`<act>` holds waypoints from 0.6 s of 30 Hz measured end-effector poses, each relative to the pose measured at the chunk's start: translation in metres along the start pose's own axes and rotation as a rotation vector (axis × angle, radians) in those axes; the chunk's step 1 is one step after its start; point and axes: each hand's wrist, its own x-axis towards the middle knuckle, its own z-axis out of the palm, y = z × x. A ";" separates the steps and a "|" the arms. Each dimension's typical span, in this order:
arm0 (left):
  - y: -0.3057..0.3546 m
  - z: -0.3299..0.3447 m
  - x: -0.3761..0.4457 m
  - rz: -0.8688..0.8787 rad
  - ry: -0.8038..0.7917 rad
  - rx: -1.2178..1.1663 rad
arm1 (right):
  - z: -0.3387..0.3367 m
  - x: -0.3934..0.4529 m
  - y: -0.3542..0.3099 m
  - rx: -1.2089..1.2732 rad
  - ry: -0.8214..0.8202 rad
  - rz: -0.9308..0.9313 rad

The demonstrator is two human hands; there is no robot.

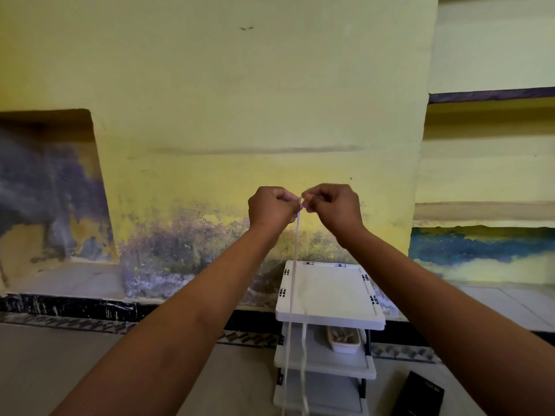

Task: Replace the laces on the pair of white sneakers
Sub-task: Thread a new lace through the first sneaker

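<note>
The white lace (292, 283) is held raised at the centre of the frame, pinched at its top between both hands. It forms a small loop at the pinch point, and two strands hang straight down from there, passing in front of the white shelf rack (329, 307) and leaving the frame at the bottom edge. Holding the lace high lets its full length hang free, which probably serves to even out the two strands or to work a knot or fold at the top; which of these applies cannot be told.

The left hand (271, 210) is closed, with thumb and forefinger pressed on the lace just left of the loop. The right hand (333, 207) is likewise closed, its fingertips pinching the loop from the right. The two hands almost touch.

No sneaker appears in the frame, so the lace is judged to be off the shoe at this stage.

The shelf rack stands on the floor at lower centre, against the yellow wall (240, 100). Its top tier is bare. The second tier carries a small pale tray (344, 340) holding several small pale items too indistinct to identify. The lower tier shows nothing clearly.

A dark flat box (419, 396) lies on the floor at lower right, near the rack.
</note>
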 end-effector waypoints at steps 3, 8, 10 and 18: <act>-0.001 0.002 0.000 -0.010 -0.008 -0.022 | -0.006 0.010 -0.013 0.074 0.029 0.017; -0.010 0.001 0.001 -0.044 -0.011 -0.039 | -0.011 0.007 -0.005 0.136 0.037 0.108; -0.017 0.000 -0.003 -0.066 -0.027 -0.003 | -0.010 -0.010 0.017 0.112 -0.019 0.182; -0.116 0.002 -0.048 -0.213 -0.268 0.197 | 0.005 -0.108 0.136 -0.184 -0.407 0.422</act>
